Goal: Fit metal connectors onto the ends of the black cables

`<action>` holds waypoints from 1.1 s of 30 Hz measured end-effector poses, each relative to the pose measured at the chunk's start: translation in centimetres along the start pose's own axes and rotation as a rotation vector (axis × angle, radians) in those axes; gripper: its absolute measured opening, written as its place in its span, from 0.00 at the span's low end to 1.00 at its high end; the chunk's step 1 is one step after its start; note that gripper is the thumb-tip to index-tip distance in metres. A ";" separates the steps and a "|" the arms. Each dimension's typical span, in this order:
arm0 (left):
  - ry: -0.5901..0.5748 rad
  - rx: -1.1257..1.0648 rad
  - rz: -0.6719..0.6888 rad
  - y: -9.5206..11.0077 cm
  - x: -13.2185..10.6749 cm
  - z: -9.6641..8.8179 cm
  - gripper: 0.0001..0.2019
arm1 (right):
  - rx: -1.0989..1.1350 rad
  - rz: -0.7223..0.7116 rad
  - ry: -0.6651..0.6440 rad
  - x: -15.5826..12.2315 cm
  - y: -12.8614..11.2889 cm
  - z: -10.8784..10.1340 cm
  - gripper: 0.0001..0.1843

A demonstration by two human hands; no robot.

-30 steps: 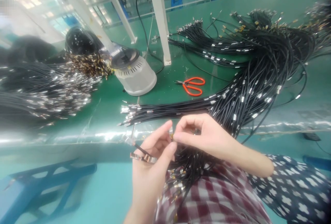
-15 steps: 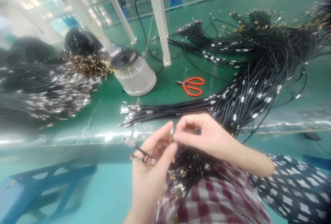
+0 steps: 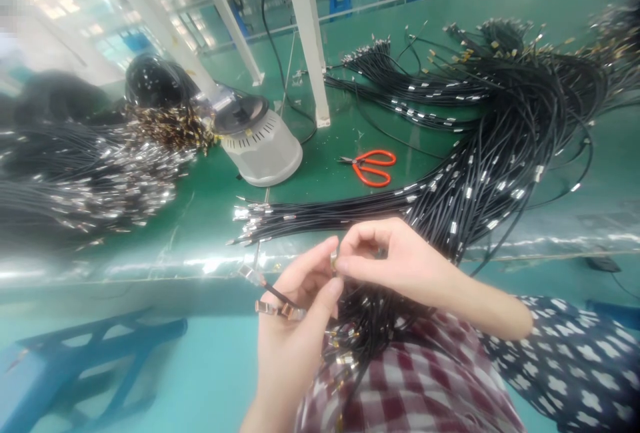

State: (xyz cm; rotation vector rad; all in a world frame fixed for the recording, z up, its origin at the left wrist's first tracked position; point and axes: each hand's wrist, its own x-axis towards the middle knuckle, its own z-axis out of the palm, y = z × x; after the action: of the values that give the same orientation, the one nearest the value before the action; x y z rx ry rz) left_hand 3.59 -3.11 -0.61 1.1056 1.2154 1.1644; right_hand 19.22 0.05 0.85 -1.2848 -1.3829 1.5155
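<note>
My left hand is closed, palm toward me, on a few thin black cables whose metal tips stick out to the left. My right hand meets it from the right and pinches a small metal ferrule between thumb and forefinger at the left hand's fingertips. Below both hands a bundle of black cables with gold and silver ends hangs over my checked lap. Just beyond the hands a row of black cables with silver tips lies on the green table.
Orange-handled scissors lie mid-table. A white round device stands behind a white post. A large heap of black cables fills the right, another blurred heap the left. A blue stool stands below left.
Both hands have stayed nearly still; the cable tips in the left hand have shifted slightly downward.
</note>
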 end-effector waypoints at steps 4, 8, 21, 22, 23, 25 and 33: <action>-0.023 -0.040 0.021 0.1 0.2 0.2 0.14 | 0.008 0.004 0.005 0.0 0.0 0.2 0.06; -0.028 -0.034 0.002 0.3 0.7 0.5 0.08 | -0.040 -0.049 0.010 -0.2 0.0 0.2 0.05; -0.056 0.027 0.011 1.0 0.8 0.2 0.10 | -0.066 -0.095 -0.003 -0.6 -0.1 0.0 0.07; -0.059 0.022 0.012 1.0 0.7 0.2 0.10 | -0.070 -0.099 -0.002 -0.6 -0.1 0.0 0.07; -0.067 0.019 0.011 1.0 0.7 0.1 0.10 | -0.074 -0.102 0.000 -0.6 -0.1 0.0 0.07; -0.089 0.004 0.005 0.9 0.7 0.0 0.12 | -0.078 -0.104 0.003 -0.6 -0.1 0.0 0.07; -0.076 0.001 0.006 0.9 0.9 0.3 0.09 | -0.083 -0.120 0.007 -0.6 -0.2 -0.1 0.07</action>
State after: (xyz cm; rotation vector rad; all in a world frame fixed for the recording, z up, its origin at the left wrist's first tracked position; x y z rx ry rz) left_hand 3.87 -2.14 0.21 1.1457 1.1547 1.1162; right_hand 19.41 -0.47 1.19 -1.2324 -1.5046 1.3845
